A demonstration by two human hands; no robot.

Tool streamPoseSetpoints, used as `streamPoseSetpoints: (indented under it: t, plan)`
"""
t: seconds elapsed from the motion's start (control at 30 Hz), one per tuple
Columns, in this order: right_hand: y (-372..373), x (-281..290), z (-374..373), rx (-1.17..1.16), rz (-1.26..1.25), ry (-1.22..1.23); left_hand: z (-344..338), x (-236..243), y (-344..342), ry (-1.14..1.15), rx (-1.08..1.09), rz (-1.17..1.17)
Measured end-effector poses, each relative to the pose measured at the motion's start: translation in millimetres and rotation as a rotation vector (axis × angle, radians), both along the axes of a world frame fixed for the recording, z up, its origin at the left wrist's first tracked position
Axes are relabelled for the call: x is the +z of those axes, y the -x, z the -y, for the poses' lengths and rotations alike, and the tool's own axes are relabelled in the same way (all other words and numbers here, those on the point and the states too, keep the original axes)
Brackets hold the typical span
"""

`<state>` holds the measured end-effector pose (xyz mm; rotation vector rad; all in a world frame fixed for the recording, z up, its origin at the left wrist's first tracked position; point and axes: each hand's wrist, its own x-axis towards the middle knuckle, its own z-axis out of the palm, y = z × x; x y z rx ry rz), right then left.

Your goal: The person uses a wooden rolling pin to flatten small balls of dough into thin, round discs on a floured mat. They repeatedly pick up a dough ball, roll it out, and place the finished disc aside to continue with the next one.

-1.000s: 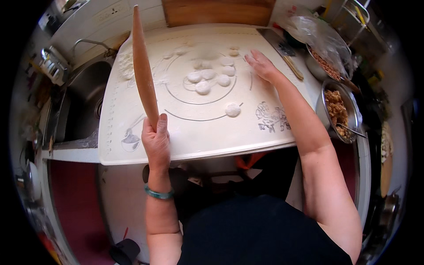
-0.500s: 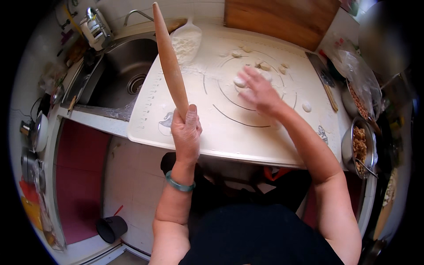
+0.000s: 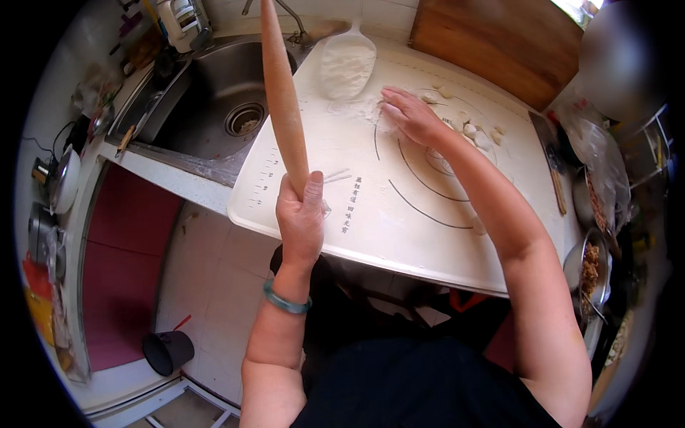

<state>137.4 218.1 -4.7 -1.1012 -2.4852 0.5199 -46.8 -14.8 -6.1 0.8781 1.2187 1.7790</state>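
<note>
My left hand (image 3: 300,217) is wrapped round the lower end of a wooden rolling pin (image 3: 282,100), which points up and away from me, its tapered tip near the sink. Over on the white pastry mat (image 3: 385,246), my right hand (image 3: 410,118) lies low with its fingers stretched out at a patch of loose flour (image 3: 360,108). Just beyond those fingers rests a clear scoop (image 3: 349,39) full of flour. Several small dough pieces (image 3: 481,137) sit to the right of that hand, and one round piece (image 3: 479,225) is by my right forearm, partly covered.
Left of the mat is a steel sink (image 3: 225,75) with a tap (image 3: 296,25). A wooden board (image 3: 496,46) leans at the back. At the right are a knife (image 3: 556,178), a steel bowl of filling (image 3: 591,267) with a spoon, and a plastic bag (image 3: 589,139).
My right hand has moved left and away from the dough pieces to the loose flour near the scoop. My left hand still holds the rolling pin upright. The view has shifted left.
</note>
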Motion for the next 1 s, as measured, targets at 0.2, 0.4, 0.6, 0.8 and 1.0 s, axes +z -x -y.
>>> streamPoseSetpoints:
  t: [0.2,0.4,0.6,0.8,1.0]
  plan:
    - [55.0,8.0,-0.7,0.001,0.296,-0.105,1.3,1.5,1.0,0.007,-0.002,-0.010]
    - [37.8,-3.0,27.6,0.327,0.293,-0.186,0.8,3.0,-1.0,0.008,0.023,-0.028]
    - [-25.6,19.2,100.9,0.552,0.093,0.201,-1.4,-1.8,-1.0,-0.011,0.016,-0.029]
    - [-40.8,44.7,62.1,0.003,-0.205,0.371,-1.4,0.6,-3.7,0.008,0.019,-0.080]
    - [10.0,2.3,72.5,0.117,0.260,-0.057,-2.9,-0.7,-1.4,-0.013,0.020,-0.069]
